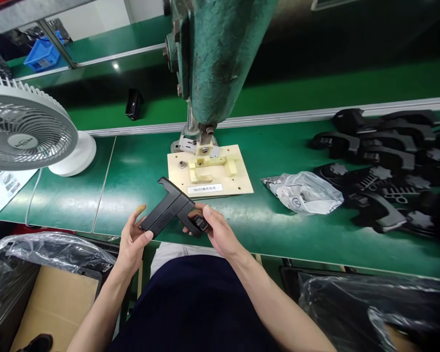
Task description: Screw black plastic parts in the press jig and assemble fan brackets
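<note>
Left fingers: I had the left hand (130, 242) grasping the lower end of a black plastic housing (168, 210), thumb pressed on the near face, other fingers parted around the far side; one raised finger wore a tan finger cot (141, 209).
Right fingers: I had the right hand (220, 232) curled around the opposite end, thumb on top beside a small black clip (201, 223), fingertips partly hidden beneath.
Housing: It was held slantwise between both sets of fingers, raised lettering facing up, above the near edge of the green workbench (132, 181).
Forearms: Both reached forward from my sides and converged, bare, the left wrist bent inward.
Beyond the fingers: The cream fixture plate (244, 183) lay just past the housing, its white label (205, 189) facing me, under the green press column (220, 63).
Right of the fingers: A clear plastic bag (304, 193) sat nearby, with black molded parts (388, 137) farther out.
Left of the fingers: A white fan (25, 132) stood well apart.
</note>
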Demonstrator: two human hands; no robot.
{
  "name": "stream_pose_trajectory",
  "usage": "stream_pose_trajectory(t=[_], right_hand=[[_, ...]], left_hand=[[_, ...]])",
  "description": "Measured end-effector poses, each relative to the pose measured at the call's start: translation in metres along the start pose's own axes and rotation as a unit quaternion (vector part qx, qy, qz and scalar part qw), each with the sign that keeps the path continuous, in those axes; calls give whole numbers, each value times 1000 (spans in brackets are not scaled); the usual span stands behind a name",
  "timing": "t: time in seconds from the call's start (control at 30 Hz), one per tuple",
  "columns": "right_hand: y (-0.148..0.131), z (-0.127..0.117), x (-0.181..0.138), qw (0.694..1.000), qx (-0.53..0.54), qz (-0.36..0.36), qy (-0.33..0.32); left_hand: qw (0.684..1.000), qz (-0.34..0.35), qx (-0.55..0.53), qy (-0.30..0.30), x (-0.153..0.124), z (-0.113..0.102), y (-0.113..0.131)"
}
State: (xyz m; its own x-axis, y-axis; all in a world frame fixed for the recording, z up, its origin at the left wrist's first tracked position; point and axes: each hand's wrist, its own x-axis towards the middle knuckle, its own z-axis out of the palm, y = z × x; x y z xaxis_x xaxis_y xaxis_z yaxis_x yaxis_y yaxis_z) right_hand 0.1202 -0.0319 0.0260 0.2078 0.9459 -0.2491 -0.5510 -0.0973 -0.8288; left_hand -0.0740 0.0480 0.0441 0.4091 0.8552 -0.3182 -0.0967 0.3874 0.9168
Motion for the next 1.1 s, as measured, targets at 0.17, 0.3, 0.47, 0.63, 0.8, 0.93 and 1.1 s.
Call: stream_pose_trajectory(t=[0.17, 0.3, 0.47, 0.63, 0.8, 0.93, 1.1], right_hand=[[0, 3, 2, 1000, 28, 9, -1], [0, 4, 3, 999, 32, 8, -8], [1, 3, 4, 999, 37, 11, -21], [2, 4, 5, 997, 55, 31, -34], [3, 7, 4, 996, 63, 48, -30], [3, 9, 3, 995, 75, 61, -24], [5, 11, 3, 995, 81, 62, -21]], left_hand=[[1000, -10, -22, 3, 1, -1, -1], [999, -12, -28, 9, 3, -3, -1], [999, -23, -37, 23, -3, 4, 6], [997, -42, -47, 46, -12, 13, 13], [996, -42, -50, 66, -17, 14, 16], [996, -32, -34, 73, -19, 18, 18], [997, -18, -11, 79, -19, 19, 20]])
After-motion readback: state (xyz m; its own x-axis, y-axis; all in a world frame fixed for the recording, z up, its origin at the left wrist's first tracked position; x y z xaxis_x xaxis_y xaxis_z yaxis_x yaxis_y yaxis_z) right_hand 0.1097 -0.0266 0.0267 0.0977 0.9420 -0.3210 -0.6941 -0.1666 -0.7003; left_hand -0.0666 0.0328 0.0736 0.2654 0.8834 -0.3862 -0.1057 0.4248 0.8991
